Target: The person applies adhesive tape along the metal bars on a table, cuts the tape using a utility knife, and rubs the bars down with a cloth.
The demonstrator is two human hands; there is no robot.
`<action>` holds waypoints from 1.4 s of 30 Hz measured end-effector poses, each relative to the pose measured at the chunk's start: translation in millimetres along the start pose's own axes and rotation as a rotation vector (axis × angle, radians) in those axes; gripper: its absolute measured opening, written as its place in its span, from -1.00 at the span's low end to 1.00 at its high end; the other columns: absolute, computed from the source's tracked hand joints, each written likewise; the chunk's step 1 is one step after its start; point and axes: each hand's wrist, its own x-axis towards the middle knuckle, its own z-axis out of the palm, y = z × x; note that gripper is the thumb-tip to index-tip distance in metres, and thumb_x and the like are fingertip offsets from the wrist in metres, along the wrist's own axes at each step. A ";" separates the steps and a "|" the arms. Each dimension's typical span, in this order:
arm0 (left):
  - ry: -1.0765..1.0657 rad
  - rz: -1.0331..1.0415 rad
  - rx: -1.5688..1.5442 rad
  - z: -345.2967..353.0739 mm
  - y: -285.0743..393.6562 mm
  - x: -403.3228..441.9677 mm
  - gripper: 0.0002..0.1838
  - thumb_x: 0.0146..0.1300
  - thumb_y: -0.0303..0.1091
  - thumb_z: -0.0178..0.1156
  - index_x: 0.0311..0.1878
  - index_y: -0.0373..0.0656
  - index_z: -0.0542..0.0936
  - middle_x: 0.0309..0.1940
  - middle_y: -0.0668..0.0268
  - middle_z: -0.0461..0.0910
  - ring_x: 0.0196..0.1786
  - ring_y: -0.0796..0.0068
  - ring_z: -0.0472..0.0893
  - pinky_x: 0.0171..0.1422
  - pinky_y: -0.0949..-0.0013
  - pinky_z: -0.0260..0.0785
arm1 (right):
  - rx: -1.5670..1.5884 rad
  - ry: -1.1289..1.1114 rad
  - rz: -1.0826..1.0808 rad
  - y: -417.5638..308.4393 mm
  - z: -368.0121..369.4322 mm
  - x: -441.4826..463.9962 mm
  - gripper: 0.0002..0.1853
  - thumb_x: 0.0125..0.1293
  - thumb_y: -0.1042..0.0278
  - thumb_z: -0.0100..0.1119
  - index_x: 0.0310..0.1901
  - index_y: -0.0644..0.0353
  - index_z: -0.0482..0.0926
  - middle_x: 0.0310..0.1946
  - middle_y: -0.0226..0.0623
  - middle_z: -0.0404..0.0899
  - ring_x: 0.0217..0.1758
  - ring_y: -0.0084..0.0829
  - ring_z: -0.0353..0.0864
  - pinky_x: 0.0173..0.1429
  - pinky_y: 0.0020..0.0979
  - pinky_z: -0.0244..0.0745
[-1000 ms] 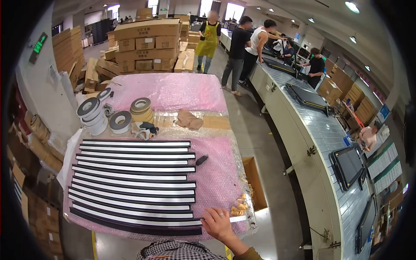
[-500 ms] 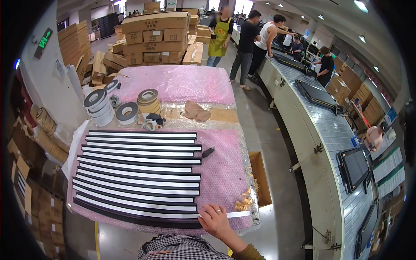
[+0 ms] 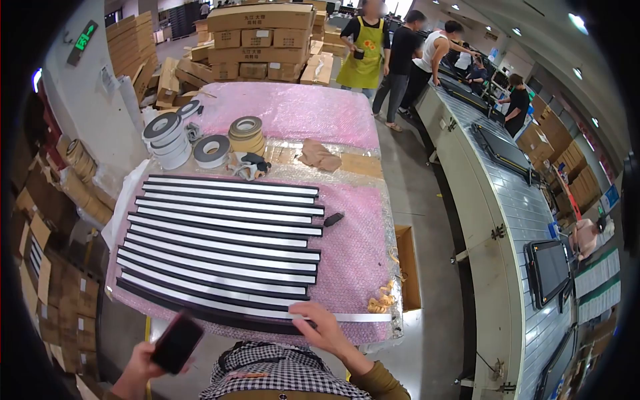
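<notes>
My left hand (image 3: 140, 367) is at the lower left, closed around a dark smartphone (image 3: 177, 343) in front of the table edge. My right hand (image 3: 327, 330) is over the right end of the nearest strip, its fingers apart and reaching left; whether they press on it I cannot tell. From under these fingers a white tape tail (image 3: 365, 318) runs right past the strip's end. Several long black strips with white tape faces (image 3: 220, 233) lie side by side across the pink bubble wrap (image 3: 357, 247). A small black object (image 3: 333, 219) lies beside their right ends.
Tape rolls (image 3: 212, 151), gloves (image 3: 250, 167) and a brown cloth (image 3: 320, 155) lie toward the back. Curled yellowish scraps (image 3: 382, 298) are at the right edge, above an open carton (image 3: 408, 267). A conveyor line (image 3: 497, 180) runs along the right, with people beside it. Stacked cartons (image 3: 260, 40) stand behind.
My left hand has come into view with the smartphone. My right hand has shifted slightly left and its fingers have spread from the strip's end. The whole view has tilted and shifted.
</notes>
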 end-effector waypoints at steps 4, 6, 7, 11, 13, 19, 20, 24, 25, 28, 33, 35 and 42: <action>-0.198 0.072 0.039 64.0 -15.6 81.5 -0.05 -0.02 0.13 -0.02 0.40 -0.34 0.18 0.13 -0.24 0.41 0.05 -0.08 0.51 0.09 -0.10 0.30 | 0.404 -0.070 0.207 -10.4 8.4 28.4 -0.73 0.40 0.36 0.04 0.05 0.26 0.51 -0.05 -0.30 0.55 0.01 -0.36 0.55 0.03 -0.39 0.47; -0.642 -0.039 -0.344 91.3 -29.6 110.4 -0.13 0.29 0.17 -0.19 0.45 -0.34 0.02 0.28 -0.29 0.24 0.18 -0.14 0.44 0.28 -0.13 0.25 | 0.713 0.088 0.217 -20.8 15.9 40.3 -0.66 0.49 0.33 -0.17 0.16 0.32 0.42 -0.06 -0.28 0.56 0.03 -0.47 0.53 0.01 -0.46 0.45; -0.634 -0.051 -0.354 108.8 -35.2 114.8 -0.13 0.29 0.17 -0.19 0.45 -0.34 0.02 0.28 -0.29 0.24 0.18 -0.14 0.44 0.28 -0.13 0.25 | 0.714 0.090 0.234 -21.9 18.8 39.4 -0.66 0.49 0.33 -0.17 0.16 0.32 0.42 -0.06 -0.28 0.56 0.03 -0.47 0.53 0.01 -0.46 0.45; -0.754 -0.073 -0.342 142.0 -51.0 130.5 -0.14 0.37 0.31 -0.45 0.46 -0.25 0.04 0.23 -0.23 0.32 0.06 0.00 0.52 0.22 -0.01 0.33 | 0.862 0.222 0.291 -18.4 16.7 33.4 -0.67 0.48 0.40 -0.16 0.17 0.30 0.44 -0.04 -0.32 0.54 -0.05 -0.55 0.52 0.00 -0.53 0.43; -0.782 -0.174 -0.385 144.2 -55.6 134.7 -0.15 0.39 0.32 -0.50 0.47 -0.22 0.05 0.21 -0.19 0.35 0.02 0.05 0.54 0.18 0.03 0.36 | 0.691 0.190 0.283 -16.6 9.3 26.6 -0.61 0.51 0.29 -0.21 0.20 0.35 0.40 -0.02 -0.29 0.54 -0.01 -0.56 0.51 0.03 -0.52 0.42; -0.788 -0.220 -0.359 147.1 -60.5 129.3 -0.19 0.41 0.27 -0.48 0.47 -0.20 0.05 0.22 -0.17 0.34 0.01 0.04 0.55 0.18 0.05 0.38 | 0.567 0.204 0.222 -21.1 9.2 22.7 -0.46 0.50 0.01 -0.14 0.18 0.40 0.40 0.00 -0.24 0.53 0.04 -0.54 0.51 0.08 -0.50 0.40; -0.813 -0.217 -0.362 148.1 -60.5 127.3 -0.20 0.41 0.26 -0.47 0.47 -0.20 0.04 0.24 -0.17 0.32 0.04 0.02 0.54 0.20 0.04 0.37 | 0.578 0.235 0.156 -22.5 10.1 24.3 -0.46 0.49 0.00 -0.11 0.16 0.40 0.42 -0.02 -0.26 0.53 0.00 -0.54 0.51 0.05 -0.52 0.40; -0.745 -0.246 -0.303 156.1 -54.5 111.5 -0.22 0.41 0.24 -0.45 0.48 -0.17 0.01 0.27 -0.20 0.29 0.05 -0.03 0.55 0.18 -0.02 0.39 | 0.610 0.297 0.022 -27.4 14.5 27.9 -0.45 0.46 -0.02 -0.05 0.12 0.40 0.46 -0.07 -0.28 0.54 -0.08 -0.55 0.51 -0.01 -0.55 0.39; -0.699 -0.263 -0.269 156.4 -53.5 109.4 -0.22 0.41 0.24 -0.45 0.49 -0.15 -0.01 0.27 -0.21 0.28 0.05 -0.04 0.55 0.17 -0.04 0.40 | 0.619 0.304 0.019 -27.4 15.3 27.5 -0.43 0.45 -0.05 -0.05 0.12 0.40 0.46 -0.08 -0.27 0.54 -0.07 -0.54 0.51 -0.01 -0.55 0.39; -0.789 -0.240 -0.242 151.4 -53.6 113.9 -0.22 0.41 0.23 -0.44 0.50 -0.14 -0.05 0.31 -0.23 0.23 0.11 -0.08 0.52 0.22 -0.06 0.37 | 0.621 0.307 0.029 -29.1 17.0 27.1 -0.40 0.43 -0.10 -0.05 0.11 0.41 0.46 -0.09 -0.27 0.54 -0.07 -0.53 0.51 -0.01 -0.54 0.39; -0.828 -0.203 -0.126 149.1 -51.2 110.0 -0.23 0.42 0.22 -0.42 0.51 -0.13 -0.08 0.34 -0.22 0.18 0.15 -0.11 0.50 0.28 -0.06 0.33 | 0.588 0.295 0.065 -31.0 17.2 24.5 -0.35 0.42 -0.16 -0.07 0.10 0.41 0.47 -0.09 -0.26 0.54 -0.07 -0.51 0.52 0.00 -0.52 0.38; -0.845 -0.219 -0.158 150.8 -49.7 107.3 -0.23 0.43 0.20 -0.43 0.50 -0.16 -0.09 0.36 -0.21 0.15 0.20 -0.10 0.47 0.31 -0.05 0.29 | 0.575 0.292 0.072 -32.4 16.9 23.7 -0.34 0.42 -0.18 -0.08 0.10 0.41 0.47 -0.09 -0.26 0.54 -0.07 -0.51 0.52 0.00 -0.51 0.38; -0.931 -0.271 -0.287 149.3 -56.9 111.3 -0.18 0.41 0.28 -0.38 0.50 -0.15 -0.09 0.37 -0.16 0.16 0.25 -0.04 0.44 0.35 0.00 0.26 | 0.600 0.252 0.092 -39.7 17.3 21.9 -0.34 0.42 -0.19 -0.09 0.10 0.40 0.47 -0.08 -0.25 0.53 -0.02 -0.49 0.51 0.06 -0.50 0.38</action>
